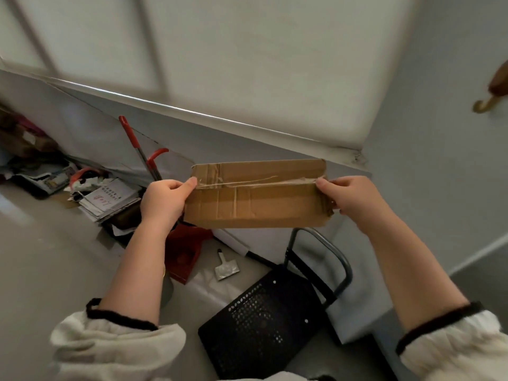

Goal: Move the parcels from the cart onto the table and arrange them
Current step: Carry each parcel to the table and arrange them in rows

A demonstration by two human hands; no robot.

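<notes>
Flat brown cardboard parcel (pixel 257 193), taped, creased, gripped at both ends.

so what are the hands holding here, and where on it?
A flat cardboard parcel, held up in the air by its two short ends: the left hand grips the left end, the right hand the right end, thumbs on the taped face.

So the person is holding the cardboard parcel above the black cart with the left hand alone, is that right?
Not quite: the head view shows the left hand and right hand both gripping the cardboard parcel, above the black cart.
</notes>
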